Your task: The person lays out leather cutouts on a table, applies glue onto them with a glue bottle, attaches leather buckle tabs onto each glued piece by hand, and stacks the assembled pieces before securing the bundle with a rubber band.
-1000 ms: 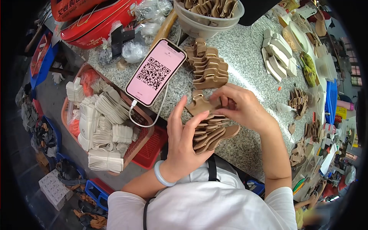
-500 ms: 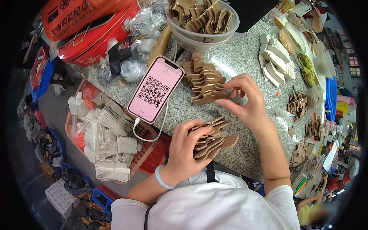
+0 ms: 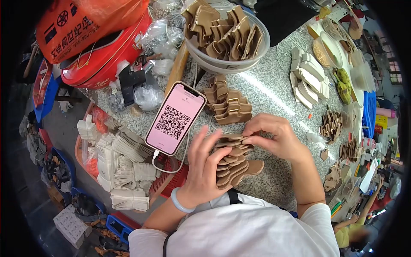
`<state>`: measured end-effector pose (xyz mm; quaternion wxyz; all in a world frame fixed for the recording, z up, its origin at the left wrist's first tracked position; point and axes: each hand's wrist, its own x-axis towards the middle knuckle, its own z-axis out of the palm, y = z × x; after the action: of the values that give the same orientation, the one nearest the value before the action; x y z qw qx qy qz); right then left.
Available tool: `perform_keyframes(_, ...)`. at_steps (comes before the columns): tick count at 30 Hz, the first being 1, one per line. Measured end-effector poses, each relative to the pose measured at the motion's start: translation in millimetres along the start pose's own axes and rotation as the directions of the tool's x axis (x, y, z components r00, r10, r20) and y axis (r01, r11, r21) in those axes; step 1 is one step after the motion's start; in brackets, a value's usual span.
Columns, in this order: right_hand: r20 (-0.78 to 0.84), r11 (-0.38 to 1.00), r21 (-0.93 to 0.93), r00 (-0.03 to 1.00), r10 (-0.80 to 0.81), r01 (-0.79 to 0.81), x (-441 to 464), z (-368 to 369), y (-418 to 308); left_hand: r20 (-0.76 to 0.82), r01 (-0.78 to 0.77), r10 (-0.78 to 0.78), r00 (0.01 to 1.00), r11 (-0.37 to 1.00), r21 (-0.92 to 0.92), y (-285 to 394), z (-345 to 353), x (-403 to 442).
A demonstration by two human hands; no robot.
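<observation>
**Stack of tan pieces held in the left hand, the right hand pinching at its far edge**

The stack of tan pieces (image 3: 239, 168) lies against the palm side of the left hand (image 3: 201, 174), just right of it, and below and left of the right hand (image 3: 278, 137). The left hand is half open: its thumb side and a bent finger hold the stack, while other fingers stand raised and spread. The right hand is nearly closed, thumb and fingertips together on the top edge of the stack.

At far left, a white carton (image 3: 72, 225) stands on the floor. Next comes a basket (image 3: 162, 182) with white bundles (image 3: 115, 160), then a red case (image 3: 100, 64). On the speckled bench (image 3: 276, 182), a phone (image 3: 174, 120) shows a square code; to its right are a row of tan pieces (image 3: 231, 106) and, beyond, a filled bowl (image 3: 229, 67). Further right lie white pieces (image 3: 308, 77). At far right, another person in yellow (image 3: 353, 235) is partly visible.
</observation>
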<state>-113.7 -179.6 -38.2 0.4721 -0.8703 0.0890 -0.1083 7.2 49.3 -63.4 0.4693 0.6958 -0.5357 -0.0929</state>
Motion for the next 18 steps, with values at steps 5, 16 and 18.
perform_keyframes(5,-0.333,0.966,-0.258,0.94,-0.067,-0.022,17,7,-9,0.028,-0.018,0.022,0.999,0.989,-0.146,-10,3,1)
perform_keyframes(16,-0.22,0.973,-0.208,0.974,0.05,-0.097,28,2,-5,0.085,-0.037,0.041,0.996,0.998,-0.046,-7,-12,15)
perform_keyframes(18,-0.19,0.954,-0.192,0.962,0.196,-0.232,30,1,-11,0.124,-0.014,0.008,0.992,0.999,0.045,-5,-15,15)
